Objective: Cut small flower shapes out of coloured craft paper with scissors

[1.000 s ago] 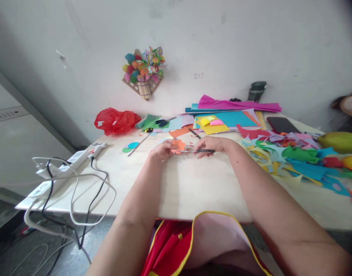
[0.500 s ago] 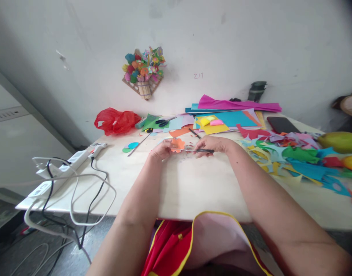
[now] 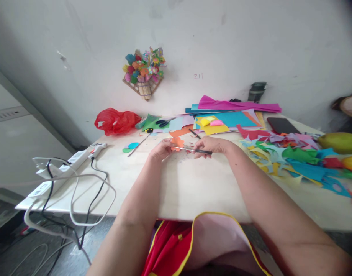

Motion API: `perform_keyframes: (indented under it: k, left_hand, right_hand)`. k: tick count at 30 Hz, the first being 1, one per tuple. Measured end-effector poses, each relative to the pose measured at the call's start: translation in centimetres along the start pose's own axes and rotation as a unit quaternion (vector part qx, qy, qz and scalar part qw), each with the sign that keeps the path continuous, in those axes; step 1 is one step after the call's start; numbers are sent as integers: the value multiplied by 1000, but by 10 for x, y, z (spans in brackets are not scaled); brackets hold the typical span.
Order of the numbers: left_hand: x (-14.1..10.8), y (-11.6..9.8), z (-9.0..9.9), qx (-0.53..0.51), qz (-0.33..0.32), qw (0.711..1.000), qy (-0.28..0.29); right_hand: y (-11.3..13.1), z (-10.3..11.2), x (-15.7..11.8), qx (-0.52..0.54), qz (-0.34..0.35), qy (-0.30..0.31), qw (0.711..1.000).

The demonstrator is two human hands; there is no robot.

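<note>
Pale wooden tabletop [image 3: 198, 191] below, and my left hand [image 3: 162, 149] pinches the scalloped orange paper flower [image 3: 177, 143]; my right hand [image 3: 206, 145] grips black-handled metal scissors [image 3: 203, 151], blades pointing left at its lower edge.

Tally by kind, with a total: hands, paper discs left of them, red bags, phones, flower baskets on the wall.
Left hand and right hand: 2
Blue disc and green disc: 2
Red bag: 1
Phone: 1
Flower basket: 1
Total: 7
</note>
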State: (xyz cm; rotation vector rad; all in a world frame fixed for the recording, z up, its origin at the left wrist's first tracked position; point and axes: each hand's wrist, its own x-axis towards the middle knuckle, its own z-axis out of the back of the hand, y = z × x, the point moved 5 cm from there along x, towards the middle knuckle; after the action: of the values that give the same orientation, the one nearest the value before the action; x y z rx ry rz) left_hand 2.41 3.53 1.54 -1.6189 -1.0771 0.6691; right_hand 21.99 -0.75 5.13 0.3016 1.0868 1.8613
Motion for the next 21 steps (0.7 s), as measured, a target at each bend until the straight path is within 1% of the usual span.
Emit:
perform_keyframes:
  k: [10, 12, 17, 19, 21]
  left_hand:
    - [2, 2, 5, -18, -4, 1000, -10]
    - [4, 1, 8, -37, -16, 999, -22]
    - [6, -3, 15, -69, -70, 992, -77]
    - [7, -4, 17, -63, -88, 990, -88]
    - [7, -4, 18, -52, -99, 989, -93]
  right_hand:
    - [0, -2, 0, -9, -9, 8, 1000]
    - [0, -2, -1, -11, -15, 11, 1000]
    - [-4, 0, -6, -15, -41, 23, 999]
    - [-6, 3, -5, -24, -50, 1, 998]
    - [-10, 8, -3, -53, -66, -48, 995]
